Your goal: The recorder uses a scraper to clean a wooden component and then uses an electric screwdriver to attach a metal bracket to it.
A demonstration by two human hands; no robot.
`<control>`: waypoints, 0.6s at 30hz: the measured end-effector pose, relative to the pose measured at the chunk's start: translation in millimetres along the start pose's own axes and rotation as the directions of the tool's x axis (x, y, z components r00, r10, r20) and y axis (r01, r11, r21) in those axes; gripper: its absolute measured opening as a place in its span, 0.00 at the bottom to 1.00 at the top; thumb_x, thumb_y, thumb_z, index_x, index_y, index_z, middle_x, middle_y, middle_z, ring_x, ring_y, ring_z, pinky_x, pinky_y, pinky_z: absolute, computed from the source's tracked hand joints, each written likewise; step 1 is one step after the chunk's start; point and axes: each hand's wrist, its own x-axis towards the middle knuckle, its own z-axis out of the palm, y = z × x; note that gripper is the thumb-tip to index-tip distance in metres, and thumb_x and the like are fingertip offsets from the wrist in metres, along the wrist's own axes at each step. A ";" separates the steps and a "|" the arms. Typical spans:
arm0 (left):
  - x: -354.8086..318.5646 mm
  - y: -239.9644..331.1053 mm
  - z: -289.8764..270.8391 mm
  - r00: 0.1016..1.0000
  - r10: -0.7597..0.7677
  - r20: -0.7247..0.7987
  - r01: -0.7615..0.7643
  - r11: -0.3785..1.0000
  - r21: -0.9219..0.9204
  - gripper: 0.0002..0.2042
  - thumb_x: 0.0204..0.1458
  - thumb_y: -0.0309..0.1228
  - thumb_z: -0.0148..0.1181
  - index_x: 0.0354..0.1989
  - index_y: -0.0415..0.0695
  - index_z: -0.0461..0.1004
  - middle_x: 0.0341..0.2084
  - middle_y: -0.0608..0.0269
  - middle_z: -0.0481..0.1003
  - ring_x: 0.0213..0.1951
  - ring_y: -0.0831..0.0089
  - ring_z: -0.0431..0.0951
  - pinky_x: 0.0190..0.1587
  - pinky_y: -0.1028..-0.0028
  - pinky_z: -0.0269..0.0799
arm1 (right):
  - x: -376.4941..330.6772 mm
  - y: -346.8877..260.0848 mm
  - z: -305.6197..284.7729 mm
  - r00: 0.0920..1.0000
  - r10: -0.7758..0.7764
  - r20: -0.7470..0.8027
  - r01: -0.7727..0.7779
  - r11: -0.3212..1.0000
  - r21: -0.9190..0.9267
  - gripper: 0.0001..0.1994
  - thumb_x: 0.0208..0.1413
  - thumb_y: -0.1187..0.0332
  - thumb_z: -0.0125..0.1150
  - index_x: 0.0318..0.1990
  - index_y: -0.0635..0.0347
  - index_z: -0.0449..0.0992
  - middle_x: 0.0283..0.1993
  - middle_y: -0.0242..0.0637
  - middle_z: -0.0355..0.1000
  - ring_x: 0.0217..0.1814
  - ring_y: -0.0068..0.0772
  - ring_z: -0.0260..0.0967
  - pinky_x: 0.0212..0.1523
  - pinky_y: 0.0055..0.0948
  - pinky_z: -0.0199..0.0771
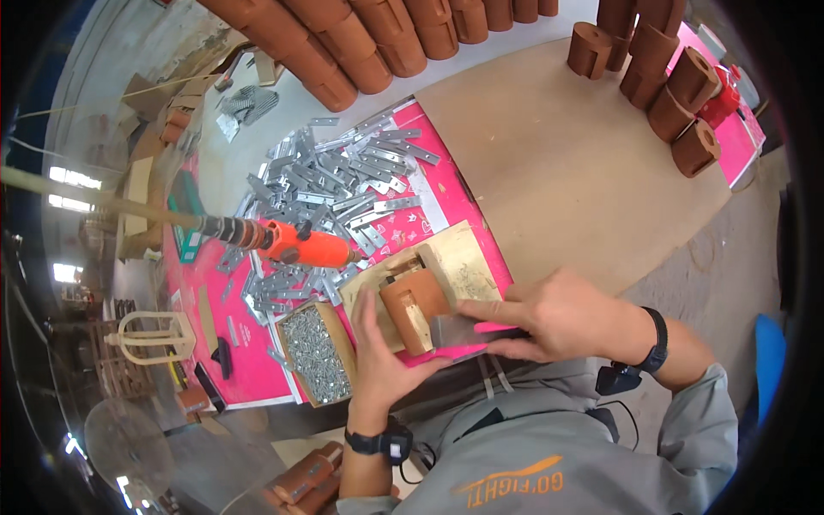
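Observation:
A brown cylindrical block [431, 296] lies on a tan board [470, 255] in front of me. A pale, rough strip runs along its near side. My left hand [383, 367] grips the block's left side, its thumb stretched toward the near edge. A flat-bladed scraper [452, 331] with a dark handle is in my right hand [562, 316], index finger extended along it. The blade lies against or just beside the block's near right side; contact cannot be made out. An orange power screwdriver [305, 245] hangs just beyond my left hand.
Loose metal plates [330, 184] are heaped on the pink table cover [442, 184]. A cardboard box of screws [318, 352] stands left of my left hand. Brown cylinders [386, 39] line the far side; others [691, 81] stack at far right by a red bottle [721, 99].

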 end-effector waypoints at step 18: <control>18.6 -17.8 31.3 0.998 0.058 -0.014 -0.058 0.888 -0.456 0.68 0.33 0.39 0.91 0.81 0.38 0.44 0.73 0.39 0.59 0.73 0.41 0.65 0.74 0.51 0.65 | 71.1 -58.6 -48.4 0.870 -0.125 0.477 0.331 0.865 -0.377 0.17 0.60 0.66 0.66 0.53 0.66 0.80 0.28 0.41 0.82 0.35 0.43 0.85 0.34 0.40 0.81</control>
